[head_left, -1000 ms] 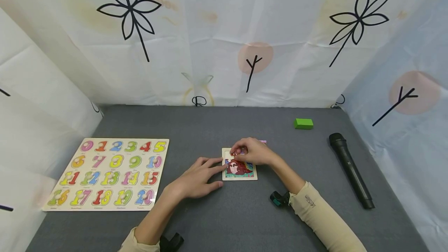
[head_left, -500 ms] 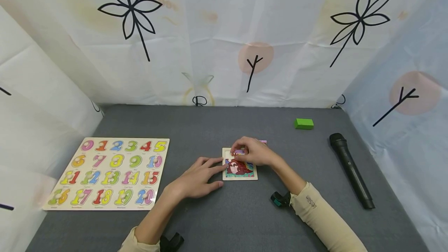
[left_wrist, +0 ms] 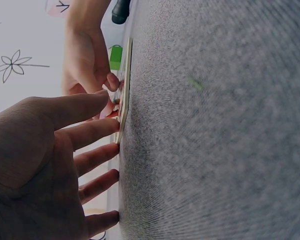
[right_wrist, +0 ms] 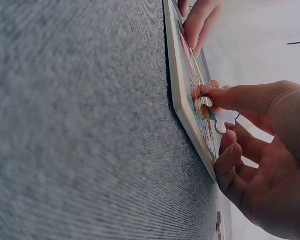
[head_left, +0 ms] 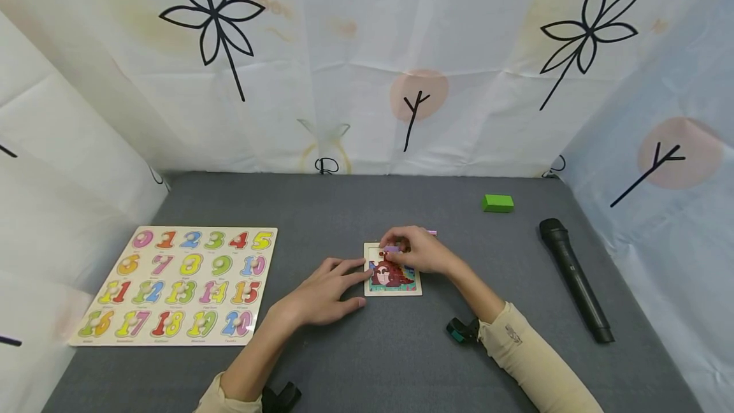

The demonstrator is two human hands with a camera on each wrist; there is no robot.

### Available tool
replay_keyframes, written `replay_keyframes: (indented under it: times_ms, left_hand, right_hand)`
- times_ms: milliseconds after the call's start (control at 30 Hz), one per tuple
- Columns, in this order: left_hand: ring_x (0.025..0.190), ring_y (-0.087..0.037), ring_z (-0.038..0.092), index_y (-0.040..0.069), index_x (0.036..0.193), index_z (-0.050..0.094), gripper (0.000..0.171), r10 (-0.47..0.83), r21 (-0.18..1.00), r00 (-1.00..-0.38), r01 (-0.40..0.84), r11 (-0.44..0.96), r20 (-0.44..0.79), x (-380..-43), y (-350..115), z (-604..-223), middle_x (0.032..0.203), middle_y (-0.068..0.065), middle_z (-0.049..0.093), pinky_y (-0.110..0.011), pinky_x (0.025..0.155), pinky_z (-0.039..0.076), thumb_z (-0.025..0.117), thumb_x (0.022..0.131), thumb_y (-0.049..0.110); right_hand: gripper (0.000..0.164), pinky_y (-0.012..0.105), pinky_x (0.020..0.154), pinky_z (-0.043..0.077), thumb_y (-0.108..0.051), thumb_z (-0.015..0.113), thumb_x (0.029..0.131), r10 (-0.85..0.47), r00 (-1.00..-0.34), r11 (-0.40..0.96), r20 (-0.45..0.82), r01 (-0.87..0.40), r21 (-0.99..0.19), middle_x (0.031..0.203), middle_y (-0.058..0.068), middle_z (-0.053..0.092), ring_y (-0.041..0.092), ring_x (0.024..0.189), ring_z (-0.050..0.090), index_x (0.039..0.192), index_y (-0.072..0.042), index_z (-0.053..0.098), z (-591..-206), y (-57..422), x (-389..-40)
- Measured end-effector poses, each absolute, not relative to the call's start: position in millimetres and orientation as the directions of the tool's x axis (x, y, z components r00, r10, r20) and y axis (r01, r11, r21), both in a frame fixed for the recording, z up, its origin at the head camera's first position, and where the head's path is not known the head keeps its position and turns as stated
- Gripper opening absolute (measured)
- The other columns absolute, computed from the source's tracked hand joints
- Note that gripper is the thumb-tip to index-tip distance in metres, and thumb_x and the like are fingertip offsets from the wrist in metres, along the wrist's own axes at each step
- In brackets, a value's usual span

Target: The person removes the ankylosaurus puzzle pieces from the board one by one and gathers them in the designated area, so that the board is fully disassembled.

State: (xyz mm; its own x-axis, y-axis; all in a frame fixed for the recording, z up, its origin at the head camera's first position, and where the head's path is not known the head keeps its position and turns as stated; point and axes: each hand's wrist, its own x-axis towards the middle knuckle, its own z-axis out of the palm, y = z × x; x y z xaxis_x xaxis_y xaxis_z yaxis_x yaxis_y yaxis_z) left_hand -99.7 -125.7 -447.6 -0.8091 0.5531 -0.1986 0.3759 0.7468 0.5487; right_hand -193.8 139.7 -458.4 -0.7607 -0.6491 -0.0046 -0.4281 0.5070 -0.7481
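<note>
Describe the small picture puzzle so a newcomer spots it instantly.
On the gray table, look between the large number board and the black microphone. There, the small picture puzzle lies partly under the right hand. Unlike the board's rows of numbers, it shows a red-haired face.

Room between hands (head_left: 415, 249) and microphone (head_left: 576, 280)

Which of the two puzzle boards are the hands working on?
The small picture puzzle: the left hand touches its edge, and the right hand holds a jigsaw piece over it. The larger number board lies apart, farther left, untouched.
</note>
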Motion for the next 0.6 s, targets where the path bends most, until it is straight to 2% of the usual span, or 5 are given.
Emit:
replay_keyframes:
  times_ms: [267, 367, 600]
  left_hand:
    - [0.154, -0.035, 0.039, 0.023, 0.162, 0.054, 0.057, 0.55, 0.551, -0.811, 0.371, 0.748, -0.201, -99.8, -126.0, -448.1, 0.175, -0.004, 0.041, -0.063, 0.123, 0.039, 0.067, 0.108, 0.037]
    - [0.155, -0.034, 0.039, 0.023, 0.162, 0.054, 0.057, 0.547, 0.552, -0.812, 0.366, 0.749, -0.203, -99.7, -125.6, -447.6, 0.175, -0.004, 0.041, -0.064, 0.123, 0.039, 0.067, 0.108, 0.037]
    - [0.154, -0.035, 0.039, 0.023, 0.162, 0.054, 0.057, 0.548, 0.556, -0.813, 0.368, 0.745, -0.196, -99.8, -125.7, -447.8, 0.175, -0.005, 0.042, -0.064, 0.123, 0.039, 0.067, 0.108, 0.036]
  right_hand:
    - [0.013, 0.027, 0.079, 0.053, -0.011, 0.069, 0.106, -0.645, -0.764, 0.471, 0.02, -0.418, -0.777, 0.109, 0.01, 0.077, 0.014, 0.089, 0.065, 0.116, -0.007, 0.076, -456.3, 141.5, -191.5]
    - [0.013, 0.027, 0.079, 0.053, -0.012, 0.069, 0.106, -0.633, -0.774, 0.468, 0.01, -0.393, -0.792, 0.108, 0.009, 0.076, 0.013, 0.088, 0.065, 0.117, -0.008, 0.076, -455.5, 143.6, -191.0]
    - [0.019, 0.027, 0.076, 0.055, -0.01, 0.068, 0.107, -0.635, -0.772, 0.421, 0.019, -0.367, -0.83, 0.105, 0.015, 0.076, 0.017, 0.084, 0.07, 0.121, -0.001, 0.075, -454.1, 152.7, -190.9]
